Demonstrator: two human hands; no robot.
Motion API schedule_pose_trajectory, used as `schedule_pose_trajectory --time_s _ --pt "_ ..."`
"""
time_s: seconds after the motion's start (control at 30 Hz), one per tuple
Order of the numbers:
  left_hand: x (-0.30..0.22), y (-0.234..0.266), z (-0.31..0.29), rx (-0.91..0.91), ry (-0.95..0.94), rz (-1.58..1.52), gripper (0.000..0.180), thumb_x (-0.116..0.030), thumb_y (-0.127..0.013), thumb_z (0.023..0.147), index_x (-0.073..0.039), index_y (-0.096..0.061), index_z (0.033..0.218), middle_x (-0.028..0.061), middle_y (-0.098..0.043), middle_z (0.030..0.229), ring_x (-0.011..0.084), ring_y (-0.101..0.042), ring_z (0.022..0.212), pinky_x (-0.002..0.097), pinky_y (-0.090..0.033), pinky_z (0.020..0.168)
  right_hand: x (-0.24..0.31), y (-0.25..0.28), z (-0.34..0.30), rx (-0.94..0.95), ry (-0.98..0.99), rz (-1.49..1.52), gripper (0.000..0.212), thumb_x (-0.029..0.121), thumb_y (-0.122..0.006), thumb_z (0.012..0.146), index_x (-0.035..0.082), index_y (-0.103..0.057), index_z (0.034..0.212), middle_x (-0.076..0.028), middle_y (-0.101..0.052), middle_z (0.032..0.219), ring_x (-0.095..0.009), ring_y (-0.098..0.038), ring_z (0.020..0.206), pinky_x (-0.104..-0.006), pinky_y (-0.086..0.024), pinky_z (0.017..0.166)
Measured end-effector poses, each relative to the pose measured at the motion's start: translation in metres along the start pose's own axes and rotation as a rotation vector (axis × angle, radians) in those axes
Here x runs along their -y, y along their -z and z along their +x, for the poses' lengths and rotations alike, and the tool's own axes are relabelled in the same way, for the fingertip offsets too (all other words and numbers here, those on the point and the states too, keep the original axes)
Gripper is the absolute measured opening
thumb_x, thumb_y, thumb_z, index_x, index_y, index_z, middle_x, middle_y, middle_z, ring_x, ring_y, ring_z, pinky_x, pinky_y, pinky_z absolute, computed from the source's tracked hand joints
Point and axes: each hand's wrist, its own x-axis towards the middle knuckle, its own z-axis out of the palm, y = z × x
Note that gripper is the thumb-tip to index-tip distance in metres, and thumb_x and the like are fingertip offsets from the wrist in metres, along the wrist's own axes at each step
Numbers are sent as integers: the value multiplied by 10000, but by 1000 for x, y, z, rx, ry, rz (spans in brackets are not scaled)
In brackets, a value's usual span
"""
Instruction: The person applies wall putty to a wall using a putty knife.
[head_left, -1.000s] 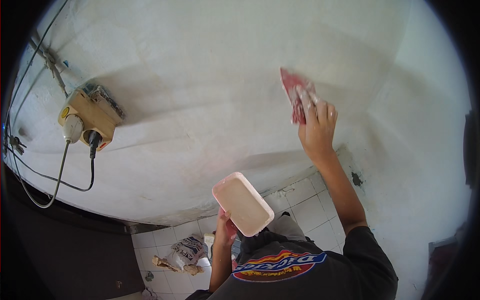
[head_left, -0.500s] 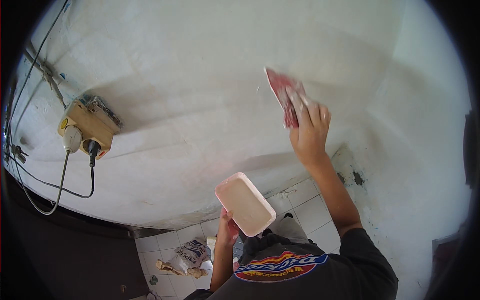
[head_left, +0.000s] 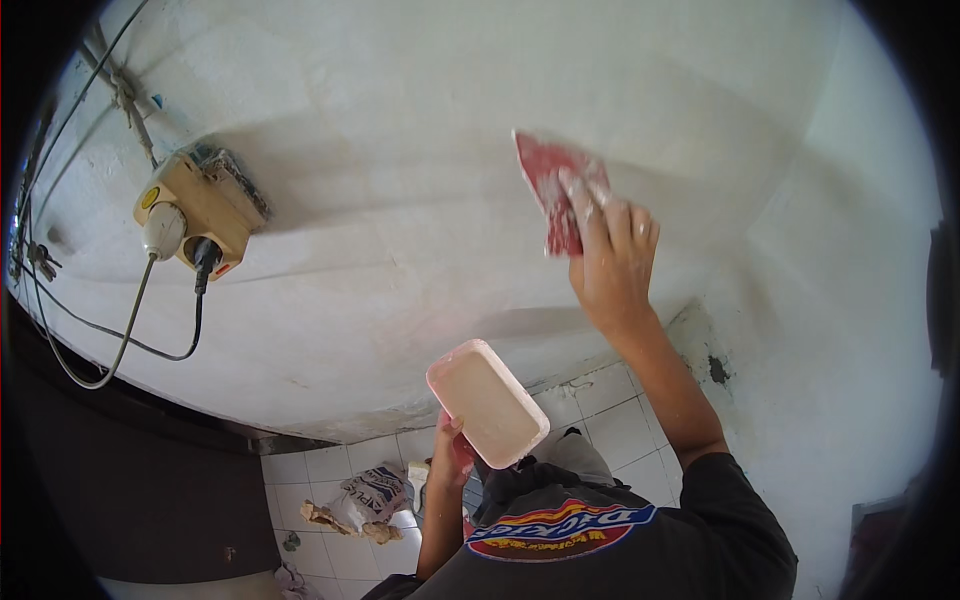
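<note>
My right hand grips a red putty spreader smeared with white filler, its long edge at or close to the pale wall; I cannot tell if it touches. White smears cover the fingers. Lower down, my left hand holds a shallow pinkish rectangular tray by its left side, thumb on the rim. A whitish layer coats the inside of the tray. Most of the left fingers are hidden beneath it.
On the left wall hangs a beige socket box with two plugs and dangling cables. A crumpled bag lies on the white floor tiles. A dark panel stands at lower left. The walls meet in a corner at right.
My right hand and the spreader have shifted slightly left along the wall. The tray stays nearly in place in my left hand. The view has turned a little, moving the socket box rightward and up.
</note>
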Motion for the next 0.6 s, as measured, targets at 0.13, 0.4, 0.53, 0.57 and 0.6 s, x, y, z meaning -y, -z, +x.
schedule_pose_trajectory --time_s 0.13,0.4,0.53,0.57,0.6 --pt "6 -4 3 -17 -7 -10 735 -321 -640 840 -34 -326 1439 125 -548 1287 214 -612 1116 328 -548 868 3 -14 5 -51 8 -87 544 57 -599 796 132 -583 1335 -1 -592 1145 -217 -501 949 -388 -377 808" --pt "13 -1 6 -22 -22 31 713 -340 -590 866 -34 -320 1451 150 -508 1346 281 -549 1215 433 -495 978 -11 -14 -47 206 153 20 528 69 -608 796 143 -598 1318 1 -601 1161 -216 -498 935 -407 -374 809" --pt "13 1 7 -33 -1 58 718 -343 -592 862 -41 -320 1453 150 -509 1345 281 -557 1206 434 -508 960 -18 20 36 12 22 -70 481 73 -619 796 155 -628 1270 1 -611 1146 -208 -514 960 -404 -373 804" --pt "12 1 7 -35 5 70 725 -346 -595 858 -44 -316 1456 150 -510 1344 281 -557 1206 434 -511 955 -15 16 41 9 21 -74 481 73 -619 796 155 -628 1270 1 -611 1146 -208 -514 960 -404 -373 804" --pt "12 -1 7 -31 5 71 725 -346 -595 858 -44 -316 1456 150 -510 1344 281 -557 1206 434 -511 955 -11 12 44 -17 49 -108 478 75 -616 797 155 -628 1268 2 -611 1144 -206 -517 962 -402 -374 801"
